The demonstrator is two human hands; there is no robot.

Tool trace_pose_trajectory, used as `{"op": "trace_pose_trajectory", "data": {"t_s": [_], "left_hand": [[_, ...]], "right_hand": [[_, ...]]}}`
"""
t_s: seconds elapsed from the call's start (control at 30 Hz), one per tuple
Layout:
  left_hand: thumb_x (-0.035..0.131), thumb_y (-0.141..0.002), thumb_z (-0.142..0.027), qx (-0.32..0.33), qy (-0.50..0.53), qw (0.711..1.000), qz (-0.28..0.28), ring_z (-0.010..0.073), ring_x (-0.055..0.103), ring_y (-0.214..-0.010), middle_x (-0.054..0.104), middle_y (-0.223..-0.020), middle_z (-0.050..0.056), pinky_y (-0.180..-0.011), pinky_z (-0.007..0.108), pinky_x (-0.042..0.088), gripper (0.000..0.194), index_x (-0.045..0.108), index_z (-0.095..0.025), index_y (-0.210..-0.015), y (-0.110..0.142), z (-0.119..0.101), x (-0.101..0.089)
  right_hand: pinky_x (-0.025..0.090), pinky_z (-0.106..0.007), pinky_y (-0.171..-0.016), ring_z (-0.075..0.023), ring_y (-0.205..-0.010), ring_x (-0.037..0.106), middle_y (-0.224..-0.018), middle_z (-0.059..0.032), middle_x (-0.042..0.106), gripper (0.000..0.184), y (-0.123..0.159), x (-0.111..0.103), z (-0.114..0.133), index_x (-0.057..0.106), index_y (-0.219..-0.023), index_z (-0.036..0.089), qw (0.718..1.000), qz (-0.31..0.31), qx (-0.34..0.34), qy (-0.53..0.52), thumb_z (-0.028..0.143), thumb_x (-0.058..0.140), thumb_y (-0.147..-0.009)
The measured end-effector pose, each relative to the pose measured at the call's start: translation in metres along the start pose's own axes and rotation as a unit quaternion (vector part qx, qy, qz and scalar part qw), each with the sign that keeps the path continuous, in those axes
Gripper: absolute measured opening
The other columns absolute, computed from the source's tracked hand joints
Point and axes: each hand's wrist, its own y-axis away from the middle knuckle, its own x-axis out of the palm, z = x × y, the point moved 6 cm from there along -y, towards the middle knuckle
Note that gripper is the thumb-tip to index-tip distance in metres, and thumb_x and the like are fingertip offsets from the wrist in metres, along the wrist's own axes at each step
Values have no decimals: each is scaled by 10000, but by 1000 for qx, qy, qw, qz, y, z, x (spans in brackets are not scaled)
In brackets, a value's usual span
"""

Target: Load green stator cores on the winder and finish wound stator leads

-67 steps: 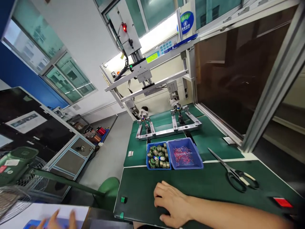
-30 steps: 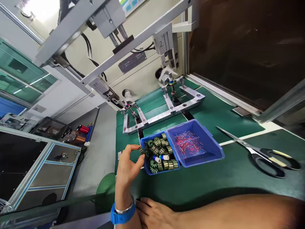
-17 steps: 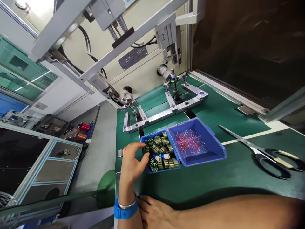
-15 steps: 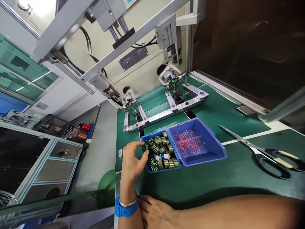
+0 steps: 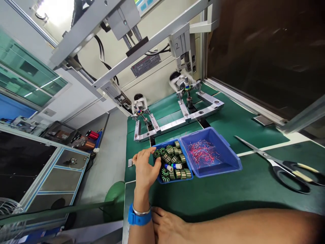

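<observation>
Table [image 5: 223, 196], green-topped, one. On it, toward its left edge: a blue bin [image 5: 175, 181] filled with slotted cores [image 5: 167, 158], green and metallic, with two white cylinders [image 5: 177, 166], coloured at one end, lying among them. Touching it on the right: a larger violet-blue bin [image 5: 228, 157] with red wire clippings [image 5: 200, 152].

Left hand [image 5: 147, 169]: at the left rim of the blue bin, thumb and fingertips parted beside the nearest cores; contact with a core cannot be told. On its wrist, a blue band [image 5: 139, 218] and a silver bangle [image 5: 141, 212].

Right hand [image 5: 169, 223]: back upward, low on the table near its left edge, partly behind the left wrist; grip cannot be told.

Scissors [image 5: 270, 159], black-handled: right of the bins, tips toward the far edge.

Metal frame [image 5: 175, 124]: beyond the bins, with two posts.
</observation>
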Motion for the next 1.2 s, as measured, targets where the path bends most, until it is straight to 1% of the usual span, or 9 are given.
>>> {"op": "trace_pose_trajectory", "data": {"t_s": [0.1,0.2,0.37,0.53,0.63,0.77,0.9,1.03,1.2], "left_hand": [[665,-795,-91,3,-12,1000,4,233,596,-1010,666,-1020,-5,-922,431,295,330,634,-279,-1065,-1,-3,1],[668,-778,-107,0,-21,1000,-2,247,601,-1001,670,-1010,8,-926,441,307,304,643,-264,-1038,0,-5,-1],[633,-792,-133,-20,-42,999,9,267,608,-1013,673,-1032,32,-931,463,325,280,648,-251,-1045,2,-5,1],[636,-808,-165,-8,-39,999,-3,268,609,-1010,673,-1032,37,-919,466,329,264,651,-250,-1058,1,-5,1],[651,-801,-163,-4,-34,999,-22,264,613,-990,673,-1012,33,-915,464,329,257,663,-247,-1044,1,-4,0],[653,-800,-146,-10,-31,999,-9,263,610,-1002,669,-1007,26,-906,458,331,270,678,-260,-1043,0,-2,2],[649,-808,-149,-12,-24,1000,-14,263,600,-1021,666,-1034,26,-909,456,330,272,665,-258,-1056,0,-1,2],[644,-803,-143,-9,-29,999,-15,262,603,-1013,666,-1032,28,-904,458,331,268,663,-252,-1047,0,-1,3],[647,-780,-148,-8,-39,999,-28,267,615,-972,665,-984,41,-886,463,361,272,682,-236,-1036,0,-2,3]], "right_hand": [[302,-492,-1145,-327,-1308,425,-1246,-111,634,294,0,0,1,669,-1244,107,1000,0,-7,-8,266,642,-999],[305,-486,-1145,-321,-1298,442,-1253,-120,627,286,0,1,1,681,-1239,136,1000,3,-7,-15,261,670,-983],[325,-483,-1138,-324,-1314,423,-1292,-151,597,355,2,-1,2,641,-1279,79,1000,-5,2,-13,274,665,-984],[327,-489,-1144,-318,-1322,413,-1283,-129,609,356,3,0,2,633,-1280,59,999,-41,-1,-15,273,636,-995],[344,-508,-1131,-332,-1316,420,-1253,-140,626,353,1,4,2,656,-1246,44,1000,-17,-6,-19,271,652,-975],[314,-494,-1153,-320,-1326,410,-1301,-134,595,345,0,2,2,655,-1253,60,1000,8,-6,-14,270,657,-979],[281,-495,-1164,-320,-1337,396,-1307,-130,591,281,0,0,2,693,-1191,84,1000,25,1,-15,280,653,-994],[272,-489,-1166,-313,-1348,382,-1320,-130,582,331,0,4,1,658,-1251,80,999,32,7,-20,306,639,-1010],[314,-492,-1146,-320,-1320,412,-1263,-124,623,353,1,5,1,640,-1268,56,1000,-23,-3,-9,261,659,-982]]}}
